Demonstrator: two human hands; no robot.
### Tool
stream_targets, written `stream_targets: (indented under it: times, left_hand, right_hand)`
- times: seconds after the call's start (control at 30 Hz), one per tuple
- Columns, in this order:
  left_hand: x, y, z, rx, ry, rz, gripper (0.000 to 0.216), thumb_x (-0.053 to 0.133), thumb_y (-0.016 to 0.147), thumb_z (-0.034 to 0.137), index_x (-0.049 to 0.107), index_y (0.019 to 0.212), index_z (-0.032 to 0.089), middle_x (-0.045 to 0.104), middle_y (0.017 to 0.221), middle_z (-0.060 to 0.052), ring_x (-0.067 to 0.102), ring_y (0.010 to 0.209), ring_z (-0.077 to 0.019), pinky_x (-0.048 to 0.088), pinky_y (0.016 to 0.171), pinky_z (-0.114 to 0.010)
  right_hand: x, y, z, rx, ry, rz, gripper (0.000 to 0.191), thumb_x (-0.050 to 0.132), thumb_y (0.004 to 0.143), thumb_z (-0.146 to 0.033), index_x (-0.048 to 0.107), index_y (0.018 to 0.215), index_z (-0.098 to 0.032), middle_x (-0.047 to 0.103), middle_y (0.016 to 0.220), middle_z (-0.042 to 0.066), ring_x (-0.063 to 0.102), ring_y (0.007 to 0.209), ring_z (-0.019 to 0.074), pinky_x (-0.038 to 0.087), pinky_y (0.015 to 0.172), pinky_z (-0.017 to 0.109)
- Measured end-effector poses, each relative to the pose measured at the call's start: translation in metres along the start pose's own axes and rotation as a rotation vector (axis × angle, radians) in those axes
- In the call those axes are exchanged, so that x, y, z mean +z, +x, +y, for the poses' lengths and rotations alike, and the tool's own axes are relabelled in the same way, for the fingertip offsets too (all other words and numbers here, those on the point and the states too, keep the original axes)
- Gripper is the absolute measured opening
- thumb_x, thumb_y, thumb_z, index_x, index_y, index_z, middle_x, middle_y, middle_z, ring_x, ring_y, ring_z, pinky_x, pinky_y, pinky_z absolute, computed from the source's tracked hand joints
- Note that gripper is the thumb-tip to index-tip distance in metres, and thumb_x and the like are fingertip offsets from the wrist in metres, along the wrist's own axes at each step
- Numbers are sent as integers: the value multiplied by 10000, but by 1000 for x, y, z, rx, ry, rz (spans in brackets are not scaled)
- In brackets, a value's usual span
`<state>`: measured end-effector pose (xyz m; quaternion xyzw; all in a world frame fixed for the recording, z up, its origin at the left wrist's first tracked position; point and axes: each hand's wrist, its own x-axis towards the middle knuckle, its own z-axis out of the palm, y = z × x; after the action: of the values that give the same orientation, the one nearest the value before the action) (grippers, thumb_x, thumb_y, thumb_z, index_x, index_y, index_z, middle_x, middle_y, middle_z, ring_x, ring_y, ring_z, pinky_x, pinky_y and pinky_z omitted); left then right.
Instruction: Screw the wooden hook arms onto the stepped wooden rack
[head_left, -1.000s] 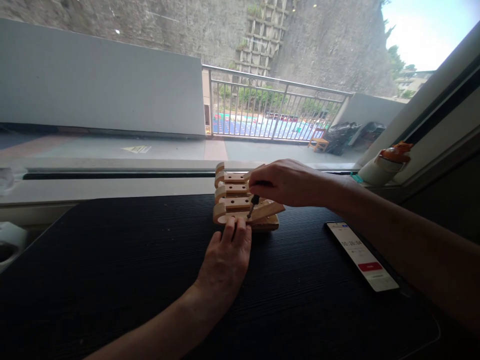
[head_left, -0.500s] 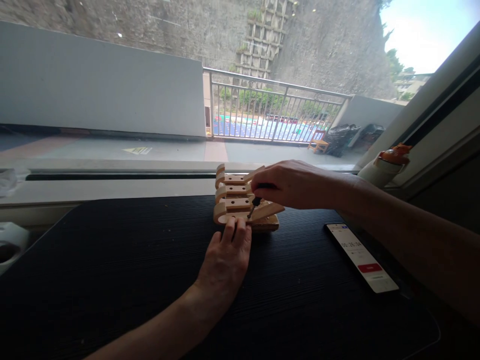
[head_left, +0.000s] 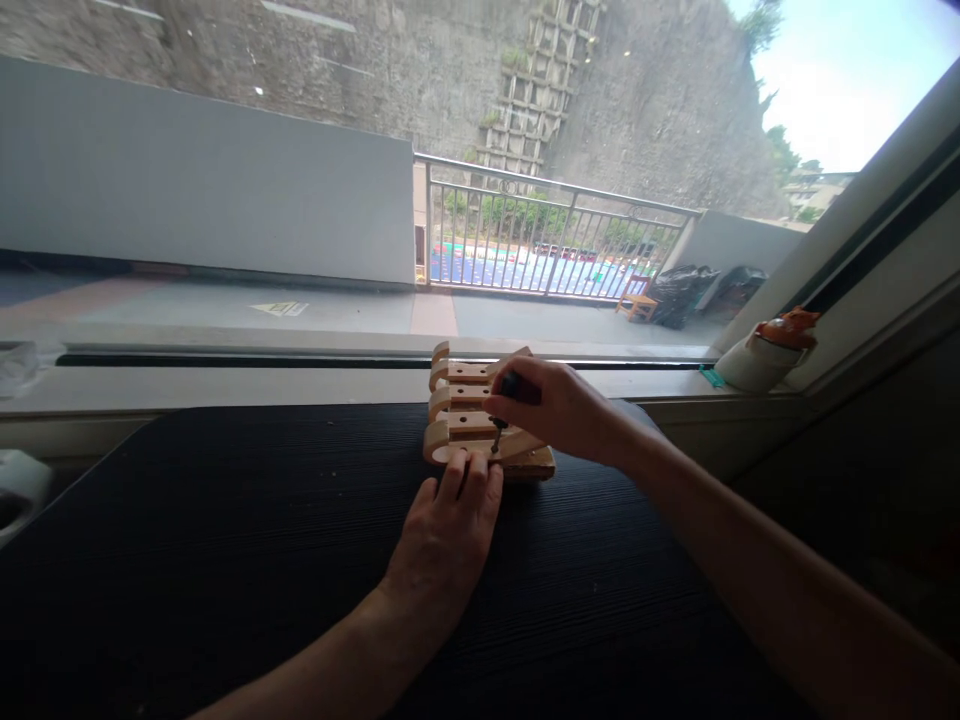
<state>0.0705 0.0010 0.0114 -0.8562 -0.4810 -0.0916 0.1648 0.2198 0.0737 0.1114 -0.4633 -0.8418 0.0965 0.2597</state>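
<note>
A light wooden rack [head_left: 438,442] with several curved hooks and dark screw holes lies at the far edge of the black table [head_left: 285,540]. My left hand [head_left: 444,530] grips its near edge, fingertips resting on the front strip. In my right hand [head_left: 566,408] is a screwdriver [head_left: 517,388] with a dark handle, the fingers wrapped round it. Its shaft points down, slightly tilted, and the tip meets the front strip just beyond my left fingertips. My right hand hides part of the rack's right side.
Behind the table runs a white window sill [head_left: 360,388] below a large window. A white bottle with an orange top [head_left: 757,355] leans on the sill at right. A white object [head_left: 26,490] stands beside the table's left edge.
My right hand has tipped the screwdriver more upright, and its forearm now slopes lower. The phone on the right is now out of sight behind that arm. My left hand keeps its hold.
</note>
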Motion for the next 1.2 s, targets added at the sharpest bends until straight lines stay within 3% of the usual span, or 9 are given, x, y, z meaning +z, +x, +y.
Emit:
stream_targets:
  times: [0.13, 0.23, 0.53, 1.2]
  left_hand:
    - [7, 0, 0, -5, 33, 54, 466, 441, 830, 194, 391, 1293, 170, 432, 1311, -114, 371, 1201, -270, 459, 846, -371]
    - [10, 1, -1, -8, 51, 86, 458, 468, 813, 176, 421, 1268, 196, 456, 1287, -97, 388, 1188, -262, 454, 854, -366]
    - [15, 5, -2, -6, 49, 180, 389, 505, 785, 166, 500, 1172, 210, 507, 1195, -87, 441, 1119, -259, 468, 805, -366]
    - [18, 6, -4, 16, 35, 232, 379, 513, 756, 164, 517, 1135, 185, 525, 1167, -99, 460, 1091, -266, 461, 791, -371]
  right_hand:
    - [7, -7, 0, 55, 8, 203, 299, 429, 820, -475, 506, 768, -191, 437, 577, -42, 339, 524, 77, 263, 503, 224]
    - [8, -10, 1, 55, 17, 247, 270, 413, 836, -449, 465, 747, -199, 415, 563, -50, 323, 514, 79, 264, 508, 223]
    - [13, -9, 15, 60, 45, 163, 242, 391, 852, -422, 482, 789, -207, 443, 596, -44, 372, 538, 88, 282, 527, 225]
    - [15, -5, 16, 43, 86, 152, 219, 389, 855, -389, 446, 765, -198, 459, 594, -40, 372, 530, 84, 294, 534, 226]
